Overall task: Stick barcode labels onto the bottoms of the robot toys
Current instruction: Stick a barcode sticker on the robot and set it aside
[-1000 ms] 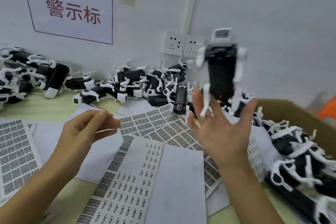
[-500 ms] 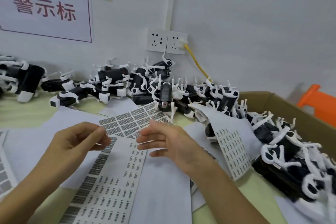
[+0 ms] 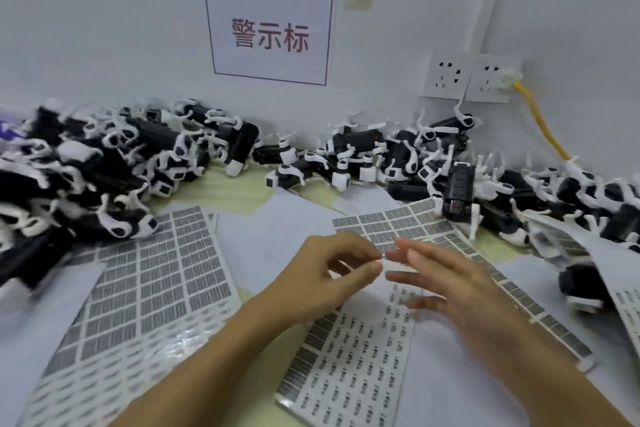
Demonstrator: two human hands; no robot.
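left hand (image 3: 332,274) pinches what looks like a small barcode label (image 3: 381,257), blurred, over the near label sheet (image 3: 349,367). right hand (image 3: 446,284) spread, fingertips close beside it, holding nothing. no toy in hand; robot toys (image 3: 346,156) heaped far along the wall. which are labelled: cannot tell. sheet half peeled, many left.

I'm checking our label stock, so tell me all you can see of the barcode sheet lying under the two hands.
The barcode sheet is a long white, slightly glossy backing sheet, lying flat and slanted on other white papers. Full barcode labels remain down its left edge; the other columns show only small printed marks, seemingly peeled. Its near corner curls a little. The left hand and right hand are above its far end; contact cannot be told.
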